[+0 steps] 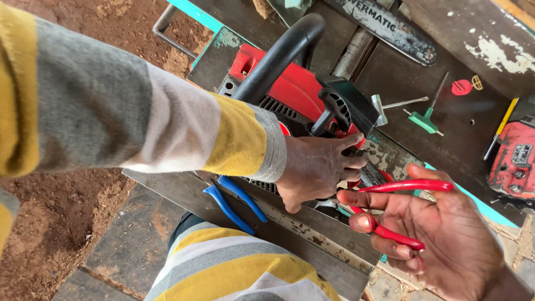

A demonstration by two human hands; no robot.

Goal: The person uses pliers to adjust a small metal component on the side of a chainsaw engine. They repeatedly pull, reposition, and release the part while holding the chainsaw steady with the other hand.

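A red chainsaw [292, 89] with a black loop handle [278, 56] lies on a worn metal workbench [312, 231]. My left hand [317, 170] rests on the saw's body near its lower edge, fingers spread against it. My right hand [440, 234] grips the red handles of a pair of pliers [404, 212], whose jaws point toward the saw beside my left fingers; the jaw tips are hidden. Another pair of pliers with blue handles [234, 200] lies on the bench under my left wrist.
A green T-handle key [426, 120], a metal wrench [390, 106] and a small red part [462, 87] lie on the dark benchtop. The chainsaw bar [390, 28] extends to the top. Another red machine part [515, 159] and a yellow-handled tool [501, 128] sit at right. Reddish sawdust ground [56, 223] lies at left.
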